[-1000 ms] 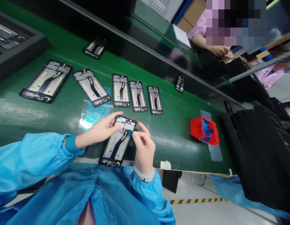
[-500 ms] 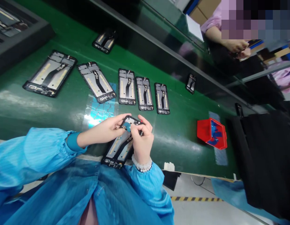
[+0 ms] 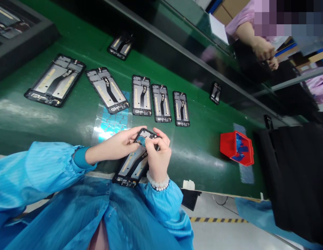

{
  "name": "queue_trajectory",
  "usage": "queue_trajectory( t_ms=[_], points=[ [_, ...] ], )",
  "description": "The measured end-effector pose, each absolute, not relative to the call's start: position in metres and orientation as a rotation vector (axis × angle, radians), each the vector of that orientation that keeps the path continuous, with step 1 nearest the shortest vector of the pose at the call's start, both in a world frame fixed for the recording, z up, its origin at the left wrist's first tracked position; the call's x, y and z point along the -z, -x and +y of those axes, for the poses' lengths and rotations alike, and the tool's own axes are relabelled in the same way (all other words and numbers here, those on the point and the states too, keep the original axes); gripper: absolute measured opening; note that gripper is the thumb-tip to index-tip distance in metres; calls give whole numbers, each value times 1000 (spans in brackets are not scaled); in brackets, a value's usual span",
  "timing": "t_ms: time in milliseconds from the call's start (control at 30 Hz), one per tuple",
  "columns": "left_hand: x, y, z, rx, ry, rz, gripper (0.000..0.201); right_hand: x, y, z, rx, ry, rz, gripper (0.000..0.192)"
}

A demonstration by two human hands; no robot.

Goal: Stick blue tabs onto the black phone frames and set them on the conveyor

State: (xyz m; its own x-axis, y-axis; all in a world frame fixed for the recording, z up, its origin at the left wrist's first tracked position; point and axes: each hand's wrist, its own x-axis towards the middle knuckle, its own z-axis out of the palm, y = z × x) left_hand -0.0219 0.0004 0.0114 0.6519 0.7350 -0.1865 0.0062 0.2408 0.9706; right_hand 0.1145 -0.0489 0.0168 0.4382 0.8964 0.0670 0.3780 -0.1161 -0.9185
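A phone screen assembly, back removed and inner side up, is tilted at the table's front edge against my body. My left hand grips its upper left side, thumb on the face and fingers along the edge. At the top of the phone lies a small blue film. My right hand is closed in a pinch at the right edge of this film, with other fingers curled by the phone's right side. What lies exactly under the right fingertips is hidden.
Several similar phone assemblies lie beyond my hands on the green table. A shiny sheet of blue films is behind my left hand. A red bin with blue scraps stands right, a dark tray far left. Across the divider, a co-worker's hands show.
My hands and the phone hold nearly the same position. The view has shifted slightly. The co-worker's hands across the divider have moved a little.
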Motion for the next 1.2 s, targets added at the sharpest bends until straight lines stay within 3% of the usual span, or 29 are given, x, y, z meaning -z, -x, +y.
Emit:
queue_trajectory(
  t_ms=[433,767,1200],
  points=[
    [-14,22,0,-544,-1349,768,64,-19,-115,-50,-668,1705,-1112,21],
    [-17,24,-4,-595,-1701,933,39,-21,-115,-53,-608,1705,-1230,19],
    [-19,24,-11,-556,-1554,990,38,-13,-117,-61,-420,1565,-1419,10]
  ],
)
